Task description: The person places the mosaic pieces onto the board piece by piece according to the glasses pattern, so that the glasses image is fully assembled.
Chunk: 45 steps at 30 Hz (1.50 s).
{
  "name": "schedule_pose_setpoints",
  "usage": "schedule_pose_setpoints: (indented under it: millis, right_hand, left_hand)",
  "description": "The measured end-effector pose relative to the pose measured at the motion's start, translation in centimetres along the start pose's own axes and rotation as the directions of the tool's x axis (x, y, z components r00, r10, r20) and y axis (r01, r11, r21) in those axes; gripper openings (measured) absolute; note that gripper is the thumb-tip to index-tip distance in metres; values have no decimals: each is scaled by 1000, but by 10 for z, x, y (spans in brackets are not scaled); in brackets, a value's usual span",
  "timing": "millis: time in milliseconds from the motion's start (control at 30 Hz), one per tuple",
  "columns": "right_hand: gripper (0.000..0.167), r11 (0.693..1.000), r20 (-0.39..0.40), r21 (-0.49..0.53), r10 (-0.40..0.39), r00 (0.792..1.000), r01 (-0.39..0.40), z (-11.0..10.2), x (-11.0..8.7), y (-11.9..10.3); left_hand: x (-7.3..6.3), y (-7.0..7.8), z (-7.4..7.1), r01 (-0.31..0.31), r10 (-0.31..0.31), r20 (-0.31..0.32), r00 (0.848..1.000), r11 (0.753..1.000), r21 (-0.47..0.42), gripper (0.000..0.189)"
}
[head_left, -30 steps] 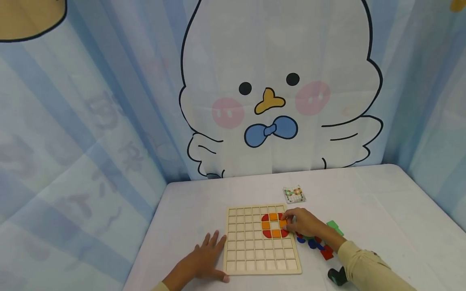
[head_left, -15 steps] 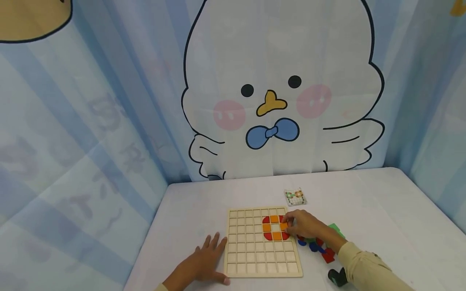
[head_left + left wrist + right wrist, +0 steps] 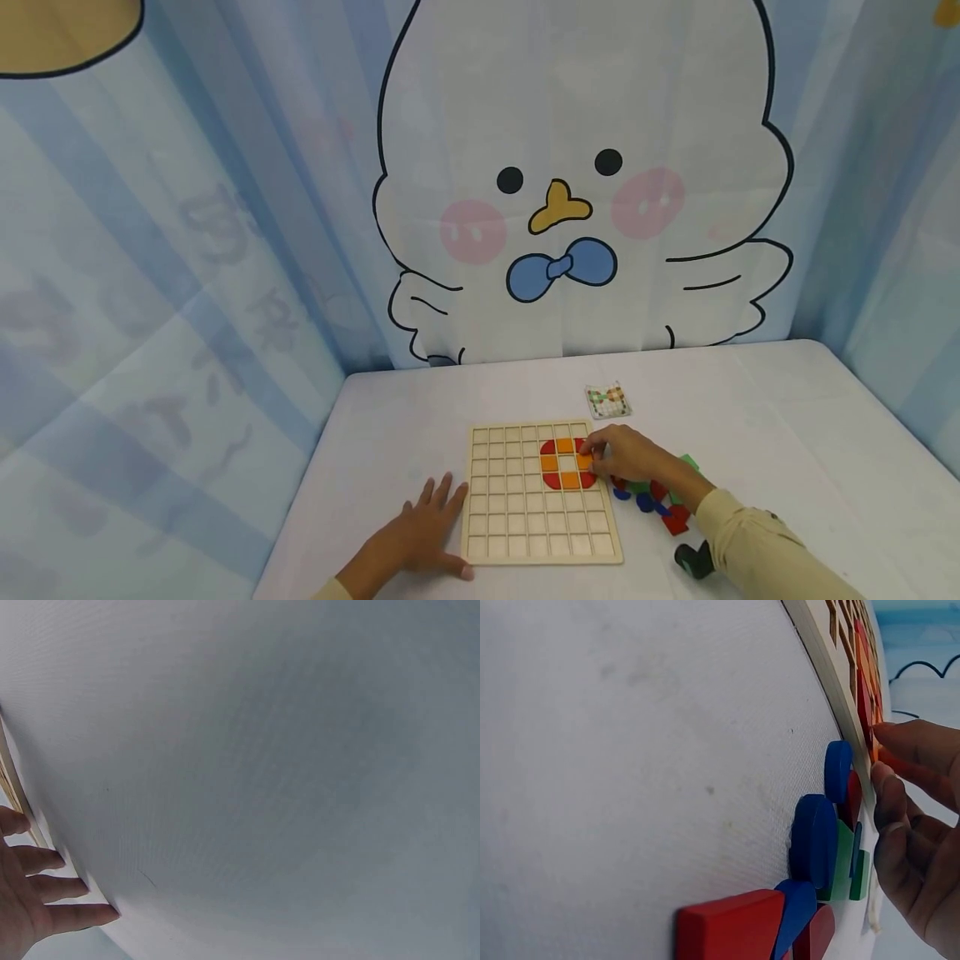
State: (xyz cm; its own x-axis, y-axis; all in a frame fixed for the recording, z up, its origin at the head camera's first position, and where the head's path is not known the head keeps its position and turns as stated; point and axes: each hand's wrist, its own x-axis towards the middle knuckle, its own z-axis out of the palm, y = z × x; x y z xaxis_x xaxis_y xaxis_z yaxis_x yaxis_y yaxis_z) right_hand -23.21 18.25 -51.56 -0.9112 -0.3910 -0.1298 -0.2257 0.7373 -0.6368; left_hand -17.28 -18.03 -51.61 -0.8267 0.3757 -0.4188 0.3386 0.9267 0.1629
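A square wooden grid board [image 3: 498, 525] lies on the white table. In its upper right, red quarter-round tiles [image 3: 551, 481] and orange square tiles [image 3: 565, 446] form a ring around one bare cell. My right hand [image 3: 630, 457] reaches over the board's right edge, thumb and index finger pinching the orange tile [image 3: 582, 462] on the ring's right side. In the right wrist view, the thumb and fingertips [image 3: 885, 733] meet at the tiles, partly hiding them. My left hand [image 3: 422, 532] lies spread on the table, its fingertips and thumb at the board's left edge.
Right of the board, partly under my right forearm, lie loose blocks: red [image 3: 675, 522], blue [image 3: 645, 502] and green [image 3: 688, 461]. A small patterned card [image 3: 608, 401] lies behind the board. A black object [image 3: 694, 560] is beside my right sleeve. A printed curtain [image 3: 555, 325] rises behind the table.
The head view shifts slightly up and down. Both hands keep their places at the board, and the ring of tiles looks the same.
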Motion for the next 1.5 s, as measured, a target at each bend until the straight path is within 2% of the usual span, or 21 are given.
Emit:
schedule_pose_setpoints:
  millis: [367,467,633,767,933,1167,1500]
  right_hand:
    - [16,1000,-16,2,1,1000,0,1,4,3]
    - [16,1000,-25,13,-18,1000,19,-1,3,5]
    - [18,993,-48,38,-106,993,108,-2,-3,10]
    - [20,988,-25,56,-141,990,142,-5,-13,16]
    - [18,989,16,63,-134,991,133,-10,-29,23]
    - [15,997,55,22,-71,996,70,-13,-39,30]
    - [14,986,91,-61,-148,985,154,-11,-41,29]
  left_hand:
    - [0,-1,0,-4,4,-5,1000,1000,-6,122]
    - [-1,0,-1,-10,10,-7,1000,1000,-12,122]
    - [-2,0,-2,-19,19,-19,1000,1000,-3,122]
    - [-3,0,-2,-25,24,-20,1000,1000,-8,122]
    - [-1,0,-1,-13,13,-2,1000,1000,-2,121]
    - [-4,4,-5,-18,18,-13,1000,1000,-2,121]
    - [-6,6,-6,-12,12,-13,1000,1000,6,121]
